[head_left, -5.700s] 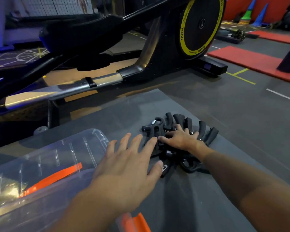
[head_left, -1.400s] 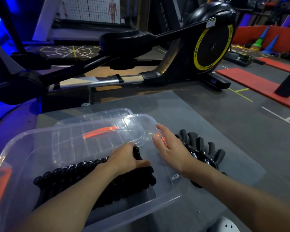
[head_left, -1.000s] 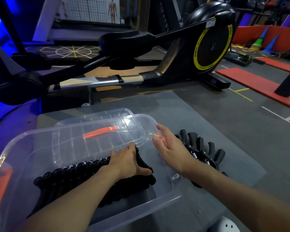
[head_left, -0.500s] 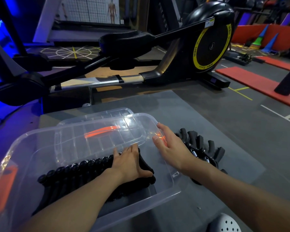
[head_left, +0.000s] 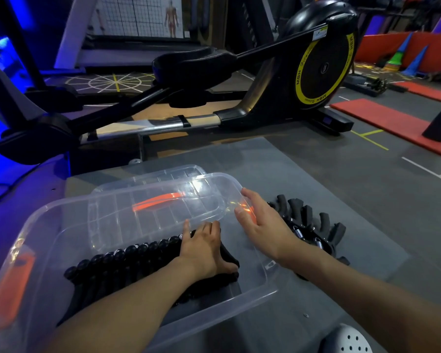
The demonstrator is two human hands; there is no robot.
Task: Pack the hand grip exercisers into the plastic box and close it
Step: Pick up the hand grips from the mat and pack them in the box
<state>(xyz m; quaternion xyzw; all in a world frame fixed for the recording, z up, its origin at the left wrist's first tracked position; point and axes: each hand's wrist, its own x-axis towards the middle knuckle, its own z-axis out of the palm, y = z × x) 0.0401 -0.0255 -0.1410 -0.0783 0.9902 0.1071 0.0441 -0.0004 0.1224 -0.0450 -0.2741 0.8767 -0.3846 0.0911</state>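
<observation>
A clear plastic box (head_left: 204,319) with orange latches sits on a grey mat (head_left: 303,174) in front of me. A row of black hand grip exercisers (head_left: 122,258) lies inside it. My left hand (head_left: 204,250) lies flat on the right end of that row, fingers spread, thumb at the row's end. My right hand (head_left: 262,225) holds the box's right end wall over its orange latch. A pile of more exercisers (head_left: 313,225) lies on the mat just right of the box, partly hidden by my right wrist.
The clear lid (head_left: 148,178) with an orange handle lies behind the box. A black and yellow elliptical trainer (head_left: 316,64) stands beyond the mat. Red floor mats (head_left: 392,118) lie far right. A white perforated shoe (head_left: 346,340) shows at the bottom edge.
Since 5.7 s ago a row of exercisers has gone from the mat pile into the box. Over the last second my left hand flattened on the row; my right hand stayed on the box end.
</observation>
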